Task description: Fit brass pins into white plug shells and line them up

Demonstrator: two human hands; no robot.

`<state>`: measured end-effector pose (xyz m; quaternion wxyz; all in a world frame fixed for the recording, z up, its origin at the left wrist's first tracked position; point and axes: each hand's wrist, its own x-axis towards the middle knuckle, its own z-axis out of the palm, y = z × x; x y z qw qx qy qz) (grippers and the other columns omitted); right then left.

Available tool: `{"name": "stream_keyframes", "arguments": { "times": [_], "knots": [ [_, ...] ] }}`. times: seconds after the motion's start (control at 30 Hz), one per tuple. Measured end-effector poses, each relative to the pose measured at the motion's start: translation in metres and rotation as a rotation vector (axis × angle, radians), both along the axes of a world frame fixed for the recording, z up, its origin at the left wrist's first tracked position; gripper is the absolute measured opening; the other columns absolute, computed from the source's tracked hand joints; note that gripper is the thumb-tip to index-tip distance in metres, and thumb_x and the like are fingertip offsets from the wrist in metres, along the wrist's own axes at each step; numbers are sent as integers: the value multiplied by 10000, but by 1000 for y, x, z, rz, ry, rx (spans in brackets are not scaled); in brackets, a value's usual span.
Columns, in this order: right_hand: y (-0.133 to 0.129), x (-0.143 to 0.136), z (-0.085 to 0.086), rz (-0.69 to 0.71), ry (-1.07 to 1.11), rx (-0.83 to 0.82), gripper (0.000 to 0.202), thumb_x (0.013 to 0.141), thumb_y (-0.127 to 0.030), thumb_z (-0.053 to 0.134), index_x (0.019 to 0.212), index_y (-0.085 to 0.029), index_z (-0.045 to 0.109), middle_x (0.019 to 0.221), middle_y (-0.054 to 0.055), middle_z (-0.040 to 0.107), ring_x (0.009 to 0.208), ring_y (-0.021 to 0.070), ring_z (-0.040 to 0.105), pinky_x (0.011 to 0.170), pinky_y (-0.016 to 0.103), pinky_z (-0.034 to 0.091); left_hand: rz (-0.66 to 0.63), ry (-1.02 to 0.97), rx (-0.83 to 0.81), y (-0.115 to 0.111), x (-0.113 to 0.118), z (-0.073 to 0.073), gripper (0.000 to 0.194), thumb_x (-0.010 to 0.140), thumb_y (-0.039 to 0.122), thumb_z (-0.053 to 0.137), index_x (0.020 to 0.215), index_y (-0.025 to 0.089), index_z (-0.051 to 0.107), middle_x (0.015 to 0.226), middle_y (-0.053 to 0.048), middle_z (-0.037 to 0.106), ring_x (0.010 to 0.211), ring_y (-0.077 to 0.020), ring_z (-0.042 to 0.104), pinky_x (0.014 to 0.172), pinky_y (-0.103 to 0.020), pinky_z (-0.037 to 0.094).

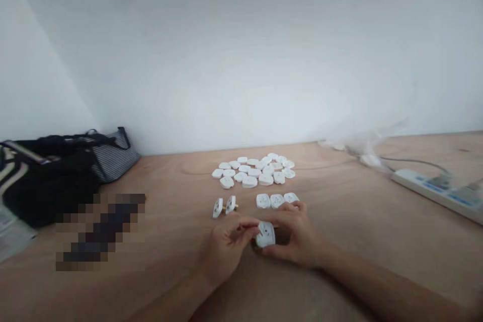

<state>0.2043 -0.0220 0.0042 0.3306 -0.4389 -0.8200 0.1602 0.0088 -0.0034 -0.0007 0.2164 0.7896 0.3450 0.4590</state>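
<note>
A white plug housing [266, 235], squarish with small openings in its face, is held just above or against the desk [169, 266], between the person's 2 hands; whether its underside touches the wood cannot be told. The right hand [298, 234] has a narrow grip on it, thumb at the lower edge and fingers curled round the far side. The left hand [228, 244] brings thumb and index fingertip close together at the housing's left edge; whether that grip pinches the housing itself or some small part is too blurred to tell.

The housing looks like hard moulded plastic: probably light, stiff and a little slick, unlikely to dent under finger pressure. The side walls seem the best place to take hold, with 2 opposing fingers, leaving the face uncovered. Any loose small parts would be easier to drop than the shell.

Just beyond the right hand, 3 similar white housings [276, 201] lie in a row, face up. Beyond the left hand, 2 white plug pieces [231, 205] stand tilted on edge, brass-coloured pins [236, 207] pointing right. Farther back is a loose cluster of white plastic shells [249, 181]. A power strip [418, 186] lies well to the right, and a black bag [49, 186] sits at far left.
</note>
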Motion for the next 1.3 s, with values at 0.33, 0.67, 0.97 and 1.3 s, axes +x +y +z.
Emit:
{"name": "stream_keyframes", "arguments": {
  "times": [0.33,0.67,0.97,1.3],
  "knots": [
    [-2,-3,-1,-51,3,36,382,635,-473,704,974,-311,632,868,-15,688,875,225,546,860,406,239,58,5,-70,-5,2,2,45,756,193,642,749,182,685,704,-2,673,679,-147,623,666,-241,487],
    [-1,-3,-2,-59,-6,39,366,625,-474,703,935,-290,644,841,-10,686,865,222,551,866,410,244,19,17,-86,-5,2,1,43,745,169,647,737,172,690,680,-9,656,649,-146,614,639,-247,482],
    [2,-1,-5,-42,-5,107,386,587,-468,721,920,-283,659,799,-6,684,827,214,557,856,412,240,-34,63,-170,-2,-1,4,40,720,186,694,749,175,718,738,-32,628,695,-153,598,647,-252,477],
    [6,6,-9,-13,-11,176,439,604,-520,709,986,-311,649,812,-8,678,840,216,570,911,428,222,-72,162,158,0,-10,11,173,839,215,561,958,191,682,844,-62,612,768,-159,570,688,-254,470]
  ]
}}
